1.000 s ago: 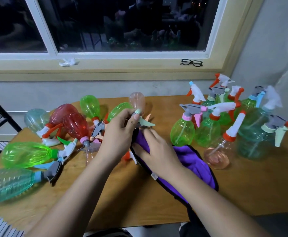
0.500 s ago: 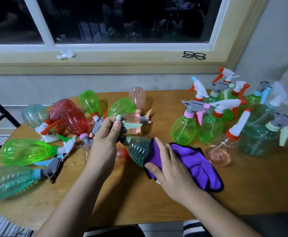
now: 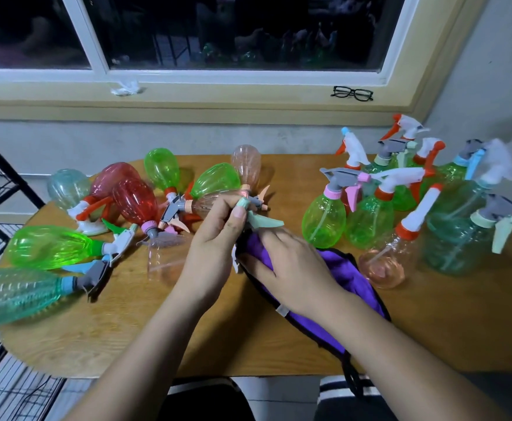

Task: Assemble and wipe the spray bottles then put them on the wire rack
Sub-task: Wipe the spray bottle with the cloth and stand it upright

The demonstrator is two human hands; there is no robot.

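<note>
Head view: wiping step.
Left hand point(image 3: 215, 238): grips spray head point(image 3: 264, 221).
Right hand point(image 3: 291, 262): clasps purple cloth point(image 3: 349, 278).
Advice: wipe all round.

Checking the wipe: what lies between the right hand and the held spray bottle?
Head view: the purple cloth, wrapped over the spray bottle under the right hand; the left hand grips its trigger head.

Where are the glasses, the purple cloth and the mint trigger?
glasses point(image 3: 352, 92): head view, on the frame's bridge.
purple cloth point(image 3: 349, 268): head view, on the bare fold at its right part.
mint trigger point(image 3: 265, 221): head view, on the middle of the lever.
</note>
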